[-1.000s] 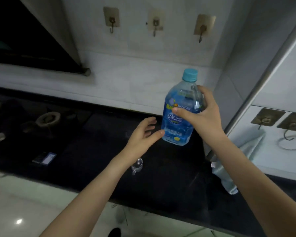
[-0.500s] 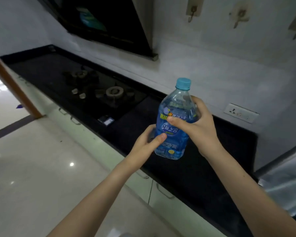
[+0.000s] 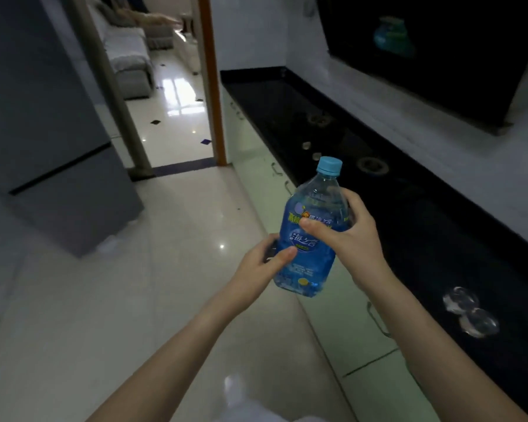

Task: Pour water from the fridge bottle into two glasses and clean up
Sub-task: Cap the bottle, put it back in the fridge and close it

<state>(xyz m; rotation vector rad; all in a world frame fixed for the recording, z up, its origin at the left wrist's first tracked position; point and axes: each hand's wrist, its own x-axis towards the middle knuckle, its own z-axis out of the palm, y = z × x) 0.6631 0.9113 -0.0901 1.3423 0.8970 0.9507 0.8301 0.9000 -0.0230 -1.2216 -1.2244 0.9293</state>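
Observation:
A blue plastic water bottle (image 3: 310, 239) with a light blue cap on is held upright in front of me, over the floor beside the counter. My right hand (image 3: 345, 236) grips its upper body from the right, thumb across the label. My left hand (image 3: 264, 263) wraps the lower left side, thumb on the label. Two clear glasses (image 3: 470, 312) stand side by side on the black counter (image 3: 439, 239) at the right; whether they hold water I cannot tell.
A grey fridge (image 3: 43, 132) stands at the left, doors closed. A gas hob (image 3: 348, 147) sits in the counter under a dark range hood (image 3: 424, 56). White cabinets with handles run below the counter. A doorway (image 3: 171, 86) opens onto a room with a sofa.
My view has swung left from the wall and counter toward the fridge and doorway. Both hands still hold the bottle; the glasses now lie to my right.

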